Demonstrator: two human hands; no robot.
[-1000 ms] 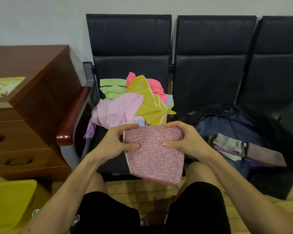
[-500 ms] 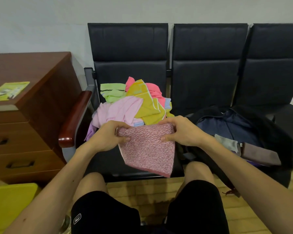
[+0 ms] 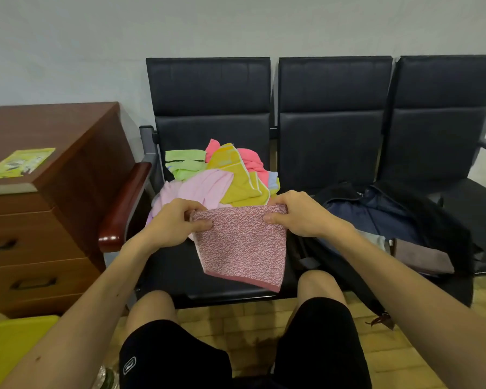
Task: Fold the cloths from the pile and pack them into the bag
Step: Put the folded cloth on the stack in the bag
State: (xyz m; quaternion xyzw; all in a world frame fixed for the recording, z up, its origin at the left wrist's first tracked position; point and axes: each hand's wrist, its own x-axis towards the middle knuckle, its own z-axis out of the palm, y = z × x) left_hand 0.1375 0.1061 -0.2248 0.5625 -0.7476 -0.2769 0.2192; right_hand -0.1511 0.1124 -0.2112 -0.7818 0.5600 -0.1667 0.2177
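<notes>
Above the dark seat [image 3: 180, 273] in front of the person, both hands hold up a speckled pink cloth [image 3: 242, 245]. The left hand [image 3: 177, 223] has a tight grip on its top left corner, thumb in front. The right hand [image 3: 300, 214] has a tight grip on the top right corner. The cloth hangs down flat between them. Just behind it, a pile of cloths [image 3: 222, 178], pink, yellow and green, sits on the same seat. On the next seat to the right lies the open dark bag [image 3: 421, 211] with folded cloths [image 3: 421, 256] in it. A brown drawer chest [image 3: 48, 220] stands on the left.
</notes>
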